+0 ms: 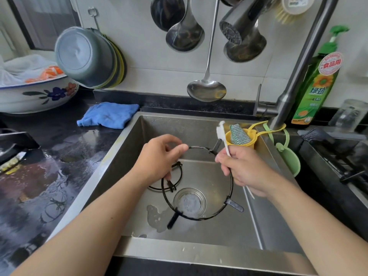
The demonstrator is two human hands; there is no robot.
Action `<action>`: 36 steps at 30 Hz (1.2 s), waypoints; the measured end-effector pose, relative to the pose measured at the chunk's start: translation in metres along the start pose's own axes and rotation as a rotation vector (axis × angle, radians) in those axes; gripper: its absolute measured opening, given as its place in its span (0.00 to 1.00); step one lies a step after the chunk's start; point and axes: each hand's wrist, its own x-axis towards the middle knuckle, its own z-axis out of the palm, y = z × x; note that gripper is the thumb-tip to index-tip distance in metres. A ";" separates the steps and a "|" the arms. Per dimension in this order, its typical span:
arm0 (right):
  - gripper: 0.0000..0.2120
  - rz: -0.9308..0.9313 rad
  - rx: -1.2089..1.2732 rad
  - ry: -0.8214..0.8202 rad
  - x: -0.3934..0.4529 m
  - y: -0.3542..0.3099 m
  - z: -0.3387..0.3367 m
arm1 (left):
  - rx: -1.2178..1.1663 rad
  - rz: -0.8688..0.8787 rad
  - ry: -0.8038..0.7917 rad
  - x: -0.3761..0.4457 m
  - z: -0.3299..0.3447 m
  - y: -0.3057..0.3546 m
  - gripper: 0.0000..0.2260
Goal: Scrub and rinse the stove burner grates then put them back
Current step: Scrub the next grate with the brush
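Observation:
Over the steel sink (256, 198) I hold up a black ring-shaped burner grate (231, 185) with several short prongs. My left hand (159, 156) pinches its upper left rim. My right hand (247, 170) grips the right rim together with a white toothbrush (221, 130), bristles pointing up. A second, smaller black grate (178, 176) lies on the sink floor behind my left hand, partly hidden. A small pool of water sits near the drain (190, 202).
The faucet (294, 76) arches over the right side, with no water running. A yellow holder with a scouring pad (239, 134), a green holder (292, 162), dish soap (316, 86), a blue cloth (108, 115), hanging ladles (207, 90) and the stove (338, 156) at right surround the sink.

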 end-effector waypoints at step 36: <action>0.31 -0.295 -0.974 0.266 -0.014 -0.012 0.026 | -0.721 -0.326 0.672 0.019 0.009 -0.004 0.16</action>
